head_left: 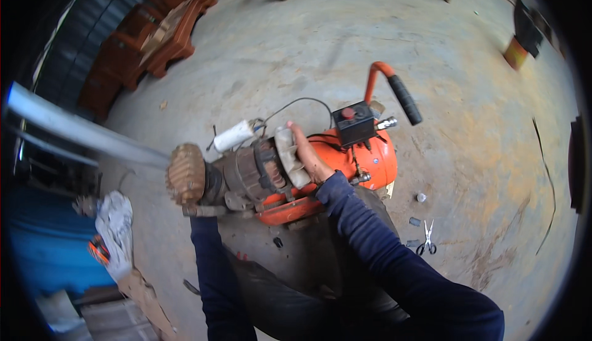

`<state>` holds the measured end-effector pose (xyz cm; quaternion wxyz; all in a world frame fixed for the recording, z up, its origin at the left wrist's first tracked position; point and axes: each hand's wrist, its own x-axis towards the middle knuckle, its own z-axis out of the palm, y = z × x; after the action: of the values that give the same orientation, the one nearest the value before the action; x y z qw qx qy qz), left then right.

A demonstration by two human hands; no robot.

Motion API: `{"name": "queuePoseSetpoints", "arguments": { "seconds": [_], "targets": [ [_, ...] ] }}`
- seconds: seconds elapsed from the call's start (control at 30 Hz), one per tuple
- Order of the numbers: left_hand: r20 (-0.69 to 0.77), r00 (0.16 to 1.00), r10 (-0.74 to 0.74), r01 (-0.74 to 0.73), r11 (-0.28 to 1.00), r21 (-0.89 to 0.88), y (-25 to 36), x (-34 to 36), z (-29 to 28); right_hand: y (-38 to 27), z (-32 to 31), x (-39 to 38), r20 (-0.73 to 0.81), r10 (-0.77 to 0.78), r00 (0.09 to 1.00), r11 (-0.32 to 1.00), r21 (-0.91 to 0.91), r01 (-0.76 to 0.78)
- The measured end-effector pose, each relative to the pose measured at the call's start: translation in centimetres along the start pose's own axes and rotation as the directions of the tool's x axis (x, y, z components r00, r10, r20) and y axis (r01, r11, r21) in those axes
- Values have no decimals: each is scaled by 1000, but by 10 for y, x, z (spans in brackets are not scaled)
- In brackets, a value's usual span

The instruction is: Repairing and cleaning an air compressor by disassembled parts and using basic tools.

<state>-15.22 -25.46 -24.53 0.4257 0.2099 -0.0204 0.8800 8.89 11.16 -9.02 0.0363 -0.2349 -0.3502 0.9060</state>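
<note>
An air compressor lies across the floor in front of me, with an orange tank [385,162], a dirty motor [246,171] and a finned pump head [186,173]. My right hand [311,161] is wrapped against a pale grey round motor end cover [287,150] at the motor's right end, fingers along its outer side. Under the pump head, my left sleeve [206,236] ends; that hand is hidden behind the machine. A white capacitor [234,136] on a wire sits beyond the motor. The black switch box [354,123] with a red knob stands above the tank.
An orange handle with a black grip [404,99] rises at the compressor's right. Scissors [427,240] and small dark pieces [414,222] lie on the floor at right. Wooden furniture [166,39] stands far left. A grey cloth [115,224] lies at left.
</note>
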Motion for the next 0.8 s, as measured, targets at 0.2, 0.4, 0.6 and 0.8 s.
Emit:
{"name": "queuePoseSetpoints", "arguments": {
  "seconds": [0.2, 0.4, 0.6, 0.8],
  "targets": [
    [-432, 799, 419, -79, 785, 614, 57, 22, 75, 11, 31, 15, 94, -26, 995, 998, 58, 20],
    [-469, 741, 482, -82, 757, 648, 17, 49, 78, 28, 8, 37, 201, -145, 969, 989, 64, 134],
    [-460, 719, 521, -88, 725, 683, -27, 63, 101, 21, 4, 22, 344, -585, 735, 756, -99, 647],
    [-490, 603, 629, -26, 630, 776, -29, 58, 111, -17, 43, -24, -46, -432, 901, 837, -392, 381]
  ]
}}
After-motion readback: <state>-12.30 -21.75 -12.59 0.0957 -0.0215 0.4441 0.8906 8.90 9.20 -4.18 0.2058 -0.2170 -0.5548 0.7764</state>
